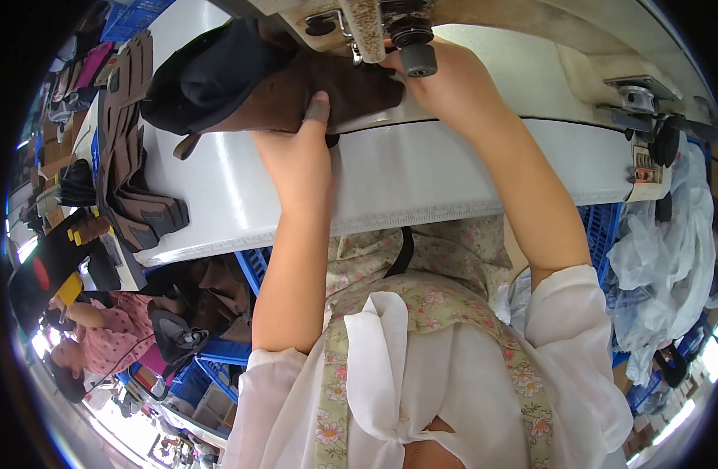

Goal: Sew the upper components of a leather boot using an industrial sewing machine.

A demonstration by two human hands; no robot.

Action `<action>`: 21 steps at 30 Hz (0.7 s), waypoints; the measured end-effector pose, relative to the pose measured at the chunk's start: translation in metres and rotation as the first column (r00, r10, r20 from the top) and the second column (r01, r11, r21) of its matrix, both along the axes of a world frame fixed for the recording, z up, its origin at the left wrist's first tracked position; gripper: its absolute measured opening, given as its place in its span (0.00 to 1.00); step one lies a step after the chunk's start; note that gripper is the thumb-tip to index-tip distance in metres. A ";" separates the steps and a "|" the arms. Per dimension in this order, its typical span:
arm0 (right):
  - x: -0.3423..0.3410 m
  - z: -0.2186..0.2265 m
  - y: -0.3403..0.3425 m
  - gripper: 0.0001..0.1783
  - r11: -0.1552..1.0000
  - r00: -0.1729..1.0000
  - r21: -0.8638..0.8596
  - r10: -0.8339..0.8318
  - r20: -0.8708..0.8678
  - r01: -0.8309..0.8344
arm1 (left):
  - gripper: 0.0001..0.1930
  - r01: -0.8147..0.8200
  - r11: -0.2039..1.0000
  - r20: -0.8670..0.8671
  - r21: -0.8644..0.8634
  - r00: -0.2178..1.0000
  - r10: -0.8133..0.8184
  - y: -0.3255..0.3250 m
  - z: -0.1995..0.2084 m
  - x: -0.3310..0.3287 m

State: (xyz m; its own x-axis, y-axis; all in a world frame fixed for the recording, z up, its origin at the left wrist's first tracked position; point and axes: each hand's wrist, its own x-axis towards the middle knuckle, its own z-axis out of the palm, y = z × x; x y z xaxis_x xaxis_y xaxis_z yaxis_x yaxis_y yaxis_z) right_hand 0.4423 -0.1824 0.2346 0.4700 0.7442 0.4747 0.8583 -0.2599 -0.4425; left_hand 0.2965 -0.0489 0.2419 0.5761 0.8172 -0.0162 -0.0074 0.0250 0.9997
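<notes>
A brown leather-like sewn piece with black cloth [218, 78] lies bunched on the white table, under the head of a sewing machine [367, 31]. A small brown loop [187, 147] sticks out at its left end. My left hand [300, 152] grips its near edge, thumb on top and the other fingers hidden underneath. At the piece's right end, beside the needle area, my right hand [445, 82] is closed with its fingertips on the edge. The machine head hides part of those fingers. The needle itself cannot be made out.
Stacked brown cut pieces [132, 156] lie along the table's left side. A ruler strip [421, 213] runs along the front edge. Blue crates [218, 363] holding dark pieces stand at lower left, near another person in pink [116, 332]. Clear plastic bags [656, 242] hang at right.
</notes>
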 end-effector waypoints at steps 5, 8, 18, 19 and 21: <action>-0.002 0.004 0.001 0.11 0.997 1.000 -0.072 -0.024 0.016 0.025 | 0.26 0.001 0.999 -0.029 0.040 1.000 0.000 0.004 -0.003 -0.001; -0.003 0.006 0.001 0.11 0.994 1.000 -0.106 -0.025 -0.008 0.024 | 0.27 -0.005 0.999 -0.018 0.032 1.000 0.006 0.005 -0.005 -0.002; -0.004 0.005 0.001 0.11 1.000 1.000 -0.023 -0.010 0.023 0.011 | 0.24 0.049 0.998 -0.081 0.031 0.996 -0.047 0.006 0.006 -0.002; -0.002 0.005 0.001 0.13 0.999 0.999 -0.034 -0.010 0.045 0.012 | 0.24 0.062 0.997 -0.111 0.055 0.992 -0.056 0.006 0.006 -0.003; -0.001 0.003 0.000 0.15 0.999 0.998 -0.048 -0.007 0.068 0.011 | 0.24 0.047 0.998 -0.089 0.052 0.995 -0.043 0.007 0.002 -0.002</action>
